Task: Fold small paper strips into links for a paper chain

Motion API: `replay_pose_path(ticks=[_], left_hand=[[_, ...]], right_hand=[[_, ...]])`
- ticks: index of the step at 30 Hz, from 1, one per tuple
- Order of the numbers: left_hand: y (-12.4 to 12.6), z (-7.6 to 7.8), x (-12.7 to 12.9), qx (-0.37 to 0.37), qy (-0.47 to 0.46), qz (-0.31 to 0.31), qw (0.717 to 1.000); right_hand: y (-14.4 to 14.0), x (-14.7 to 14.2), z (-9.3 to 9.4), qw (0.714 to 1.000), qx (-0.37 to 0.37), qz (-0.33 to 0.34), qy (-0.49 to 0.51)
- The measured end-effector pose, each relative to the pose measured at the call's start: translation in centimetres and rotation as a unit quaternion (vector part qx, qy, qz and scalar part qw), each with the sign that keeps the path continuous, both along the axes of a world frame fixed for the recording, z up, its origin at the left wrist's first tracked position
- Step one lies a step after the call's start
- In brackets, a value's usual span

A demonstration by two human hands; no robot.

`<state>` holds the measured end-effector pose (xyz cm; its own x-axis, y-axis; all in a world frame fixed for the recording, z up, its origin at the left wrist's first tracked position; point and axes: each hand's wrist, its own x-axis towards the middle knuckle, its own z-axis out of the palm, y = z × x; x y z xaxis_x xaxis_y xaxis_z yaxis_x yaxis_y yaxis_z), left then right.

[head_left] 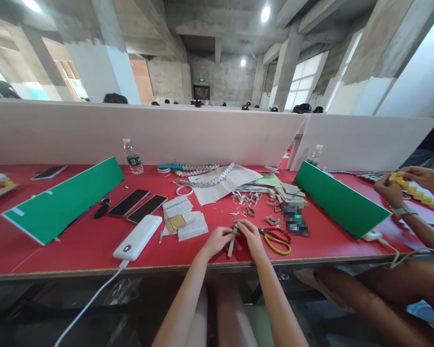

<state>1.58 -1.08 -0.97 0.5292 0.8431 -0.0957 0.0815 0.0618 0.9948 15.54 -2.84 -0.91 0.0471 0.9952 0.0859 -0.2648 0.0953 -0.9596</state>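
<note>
My left hand (217, 241) and my right hand (250, 234) are close together near the table's front edge, fingers pinched on a narrow folded paper strip (232, 246). One end of the strip points down toward me. Just right of my right hand lie scissors (279, 244) with red and yellow handles. Beyond my hands are small folded paper pieces (251, 211) and loose scraps. Farther back, a zigzag chain of folded paper (217, 177) rests partly on a printed sheet (235, 182).
Cut paper pieces (198, 225), two phones (147, 208) and a white power bank (138, 237) with a cable lie to the left. Green boards (342, 202) stand on both sides. A bottle (133, 156) is at the back. At right, another person's hands (390, 190) hold a yellow folded chain.
</note>
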Motion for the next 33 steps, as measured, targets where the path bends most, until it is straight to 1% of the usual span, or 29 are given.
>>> replay_pose_path(ticks=[6,11,14,19,23,27,33], left_hand=[[-0.3,0.3,-0.1,0.001,-0.007,-0.01,1.0],[-0.1,0.0,-0.2,0.023,-0.007,-0.011,1.0],[0.0,-0.1,-0.2,0.025,-0.007,-0.012,1.0],[-0.1,0.1,-0.1,0.012,-0.02,-0.014,1.0],[-0.3,0.5,-0.1,-0.002,-0.046,-0.014,0.999],[-0.4,0.9,-0.1,-0.014,-0.049,-0.008,0.999],[-0.4,0.8,-0.1,-0.019,-0.05,0.004,0.999]], right_hand=[[0.2,0.0,-0.4,0.999,0.024,0.01,-0.021],[0.3,0.1,-0.6,0.999,0.028,0.019,-0.037],[0.3,0.0,-0.6,0.999,0.029,0.014,-0.041],[0.4,0.0,-0.6,0.998,0.038,0.011,-0.055],[0.4,0.0,-0.5,0.997,0.047,0.011,-0.066],[0.3,-0.1,-0.5,0.996,0.049,0.013,-0.067],[0.3,0.0,-0.6,0.997,0.048,0.018,-0.06]])
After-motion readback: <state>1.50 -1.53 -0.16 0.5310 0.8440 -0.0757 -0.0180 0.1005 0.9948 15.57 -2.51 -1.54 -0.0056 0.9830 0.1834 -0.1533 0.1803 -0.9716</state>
